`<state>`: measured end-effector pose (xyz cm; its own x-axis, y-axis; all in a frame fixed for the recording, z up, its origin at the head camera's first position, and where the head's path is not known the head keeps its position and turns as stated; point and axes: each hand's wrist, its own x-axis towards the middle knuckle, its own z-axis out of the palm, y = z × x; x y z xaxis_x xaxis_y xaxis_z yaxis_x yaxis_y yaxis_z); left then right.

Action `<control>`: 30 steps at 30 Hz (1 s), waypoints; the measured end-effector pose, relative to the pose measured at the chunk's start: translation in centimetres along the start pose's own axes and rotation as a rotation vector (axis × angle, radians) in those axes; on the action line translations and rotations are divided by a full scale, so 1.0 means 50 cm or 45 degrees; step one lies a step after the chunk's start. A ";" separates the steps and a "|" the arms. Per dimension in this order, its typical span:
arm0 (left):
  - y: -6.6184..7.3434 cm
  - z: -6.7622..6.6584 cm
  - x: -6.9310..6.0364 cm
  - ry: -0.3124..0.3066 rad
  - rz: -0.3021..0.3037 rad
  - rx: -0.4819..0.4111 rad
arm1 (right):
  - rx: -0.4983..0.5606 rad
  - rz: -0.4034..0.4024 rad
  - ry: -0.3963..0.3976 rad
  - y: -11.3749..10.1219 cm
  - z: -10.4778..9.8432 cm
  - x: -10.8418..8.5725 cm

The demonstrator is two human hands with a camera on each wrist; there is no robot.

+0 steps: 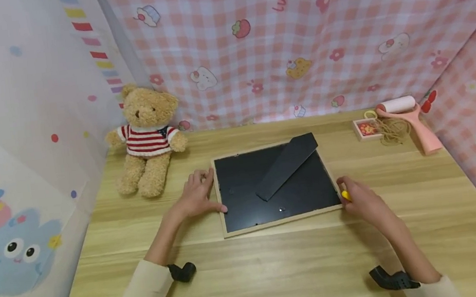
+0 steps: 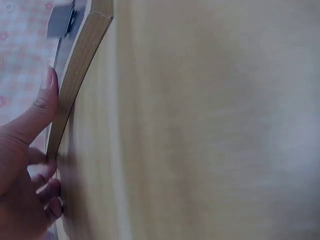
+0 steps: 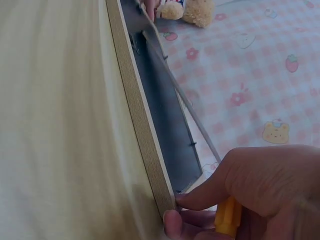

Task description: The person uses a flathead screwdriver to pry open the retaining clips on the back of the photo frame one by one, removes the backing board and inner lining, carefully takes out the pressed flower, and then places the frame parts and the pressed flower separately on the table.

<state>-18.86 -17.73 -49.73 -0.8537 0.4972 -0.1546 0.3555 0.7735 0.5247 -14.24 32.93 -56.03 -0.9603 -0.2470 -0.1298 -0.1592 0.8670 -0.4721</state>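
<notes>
A picture frame (image 1: 241,216) with a pale wooden rim has its black back facing up. Its black easel leg (image 1: 288,165) lies slanted across the backing. My left hand (image 1: 197,195) grips the frame's left side, thumb over the rim and fingers along the outer edge. At the near right corner, my right hand (image 1: 363,200) holds the rim between thumb and finger. That same hand keeps a yellow handle (image 3: 228,216) within its curled fingers. Whatever tool the handle belongs to is mostly hidden by the hand. Small metal tabs show along the rim in the right wrist view.
A teddy bear (image 1: 149,139) in a striped sweater sits at the back left. A pink-handled roller (image 1: 423,132), a small box (image 1: 367,130) and a tangle of tan bands (image 1: 394,129) lie at the back right. Patterned cloth walls (image 1: 229,71) surround the wooden table (image 1: 278,271).
</notes>
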 end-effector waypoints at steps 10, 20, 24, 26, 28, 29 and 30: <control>-0.035 0.003 -0.008 0.144 0.088 -0.102 | 0.089 -0.091 0.096 -0.129 -0.069 -0.060; -0.027 0.030 -0.023 0.235 0.106 -0.027 | 0.552 -0.223 0.479 -0.276 -0.123 -0.068; -0.040 0.038 -0.021 0.223 0.157 -0.005 | 0.657 -0.250 0.502 -0.301 -0.103 -0.047; -0.047 0.040 -0.021 0.179 0.178 -0.054 | 0.734 -0.272 0.437 -0.309 -0.094 -0.037; -0.053 0.041 -0.020 0.132 0.191 -0.100 | 0.831 -0.315 0.340 -0.314 -0.085 -0.026; -0.057 0.041 -0.019 0.115 0.197 -0.120 | 0.890 -0.341 0.286 -0.315 -0.081 -0.020; -0.057 0.039 -0.019 0.102 0.200 -0.130 | 0.954 -0.371 0.236 -0.316 -0.076 -0.014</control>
<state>-18.34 -19.63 -52.71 -0.8198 0.5727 0.0011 0.4499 0.6429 0.6199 -11.94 21.02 -45.19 -0.9366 -0.2856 0.2029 -0.2759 0.2444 -0.9296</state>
